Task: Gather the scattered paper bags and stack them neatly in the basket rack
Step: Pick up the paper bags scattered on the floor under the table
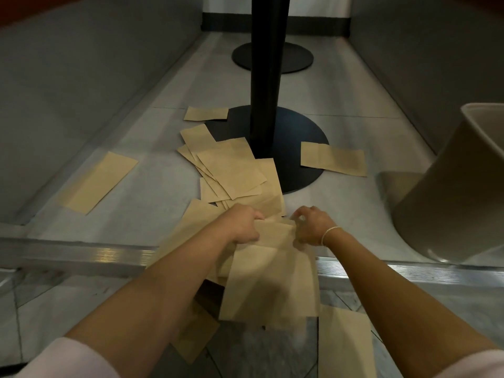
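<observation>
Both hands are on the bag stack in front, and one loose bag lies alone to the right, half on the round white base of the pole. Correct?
Not quite: in the head view the base is black, not white. The rest holds: left hand and right hand both have a grip on the bag stack, and the loose bag lies alone to the right, half on that base.

No writing, label, brand mark, number or sign can be read anywhere in the view. The brown paper bags (231,170) scattered across the middle of the frame show plain faces, and the beige bin (450,192) at the right edge carries no legible marking.
</observation>
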Motion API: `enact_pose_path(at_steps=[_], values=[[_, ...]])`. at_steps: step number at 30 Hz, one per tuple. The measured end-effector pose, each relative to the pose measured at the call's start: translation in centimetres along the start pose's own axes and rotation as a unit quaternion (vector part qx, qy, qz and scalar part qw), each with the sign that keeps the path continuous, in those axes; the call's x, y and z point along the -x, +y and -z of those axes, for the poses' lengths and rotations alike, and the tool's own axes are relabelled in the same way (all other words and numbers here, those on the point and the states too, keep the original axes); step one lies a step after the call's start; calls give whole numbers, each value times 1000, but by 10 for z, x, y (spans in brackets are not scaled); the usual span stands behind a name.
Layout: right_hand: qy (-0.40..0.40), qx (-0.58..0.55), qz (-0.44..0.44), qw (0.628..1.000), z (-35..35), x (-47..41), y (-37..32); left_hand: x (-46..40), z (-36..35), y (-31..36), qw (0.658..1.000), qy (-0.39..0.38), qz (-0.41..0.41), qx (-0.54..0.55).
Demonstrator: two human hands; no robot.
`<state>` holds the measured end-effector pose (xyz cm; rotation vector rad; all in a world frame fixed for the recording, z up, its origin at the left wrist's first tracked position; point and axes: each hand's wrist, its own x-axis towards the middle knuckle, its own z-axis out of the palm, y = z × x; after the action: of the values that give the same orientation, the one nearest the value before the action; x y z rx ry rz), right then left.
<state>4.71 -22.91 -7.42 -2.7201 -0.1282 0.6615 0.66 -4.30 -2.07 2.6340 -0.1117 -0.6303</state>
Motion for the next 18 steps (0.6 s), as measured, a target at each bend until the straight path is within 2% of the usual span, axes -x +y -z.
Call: enact_pose_path(at_steps=[4,8,11,14,18], values=[[-17,101,12,995,-16,-2,-1,5,15,-17,1000,-2,19,-5],[2,154,-26,988,-24,-4,-4,6,19,-27,999,6,32,-11],[13,164,-62,984,-21,2,-4,5,19,-25,999,7,27,-17],[38,176,-58,982,-10,10,-8,4,19,-17,1000,2,25,-11],[0,153,-20,988,19,21,-15,8,21,-3,1000,10,8,-2]])
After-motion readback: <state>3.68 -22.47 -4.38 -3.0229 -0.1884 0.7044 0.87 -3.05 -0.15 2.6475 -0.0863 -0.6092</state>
